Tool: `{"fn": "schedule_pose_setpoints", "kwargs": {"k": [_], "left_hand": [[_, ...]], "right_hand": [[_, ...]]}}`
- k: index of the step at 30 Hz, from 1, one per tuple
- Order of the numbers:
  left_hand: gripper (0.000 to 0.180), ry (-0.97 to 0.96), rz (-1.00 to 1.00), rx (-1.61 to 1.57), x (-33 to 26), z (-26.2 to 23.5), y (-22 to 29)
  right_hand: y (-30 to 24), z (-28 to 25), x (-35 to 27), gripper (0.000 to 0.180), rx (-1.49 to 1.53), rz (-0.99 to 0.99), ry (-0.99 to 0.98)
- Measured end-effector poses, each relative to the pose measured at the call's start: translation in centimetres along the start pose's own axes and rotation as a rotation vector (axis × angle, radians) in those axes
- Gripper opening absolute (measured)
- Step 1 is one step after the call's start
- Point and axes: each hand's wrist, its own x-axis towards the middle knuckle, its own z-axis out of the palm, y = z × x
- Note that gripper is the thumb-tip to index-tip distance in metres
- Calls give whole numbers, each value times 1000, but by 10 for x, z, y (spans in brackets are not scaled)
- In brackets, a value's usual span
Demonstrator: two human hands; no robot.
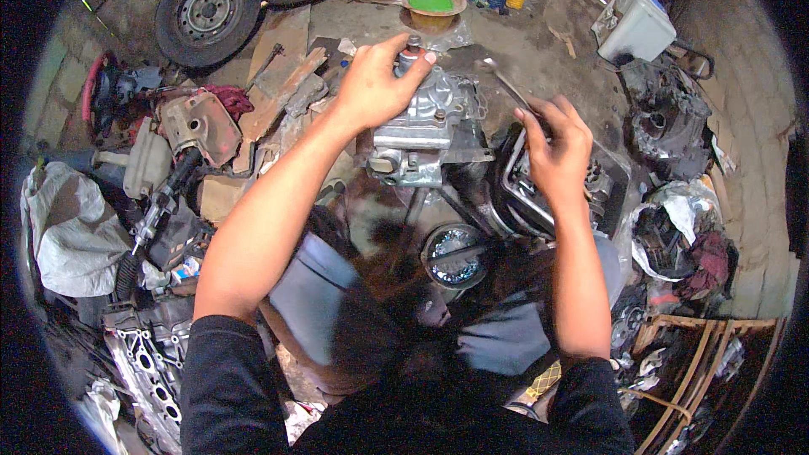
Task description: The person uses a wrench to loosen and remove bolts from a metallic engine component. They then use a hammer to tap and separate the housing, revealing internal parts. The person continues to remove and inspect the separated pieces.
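Midway by the look of it: left hand (pixel 371 84) gripping the shaft atop the grey gearbox casing (pixel 425 131) on the floor, right hand (pixel 554 145) clasping a wrench (pixel 506 84), casing not yet opened

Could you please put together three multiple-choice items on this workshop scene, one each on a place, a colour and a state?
1. Where does the left hand rest?
A. on top of the grey metal housing
B. on the wheel
C. on the white container

2. What colour is the inside of the round bowl beyond the housing?
A. red
B. green
C. blue

3. What is the right hand doing?
A. lying open and empty
B. gripping a wrench
C. holding a rag

Answers: 1 A, its fingers curl over the housing's top; 2 B, the bowl's inside shows bright green; 3 B, the fingers close round the wrench's handle.
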Motion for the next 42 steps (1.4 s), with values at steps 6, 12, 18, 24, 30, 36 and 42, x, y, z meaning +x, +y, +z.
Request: {"fn": "schedule_pose_setpoints", "kwargs": {"k": [6,12,18,24,30,36,42], "left_hand": [[61,-10,4,37,-1,-2,1],[64,11,11,-2,-2,0,1],[65,13,43,-65,-1,-1,0],[44,192,196,23,0,6,-7],[62,23,52,-48,-1,-1,0],[60,35,72,-36,-1,0,-2],[57,72,98,-15,2,5,-7]], "right_hand": [[-35,-25,-11,28,798,475,-177],[-53,-28,-26,39,1124,430,-285],[-76,-28,-37,43,963,266,-358],[-79,-14,-57,36,785,144,-352],[-81,5,-63,33,740,61,-341],[-88,9,-64,31,794,183,-372],[-95,19,-66,30,842,273,-259]]}}
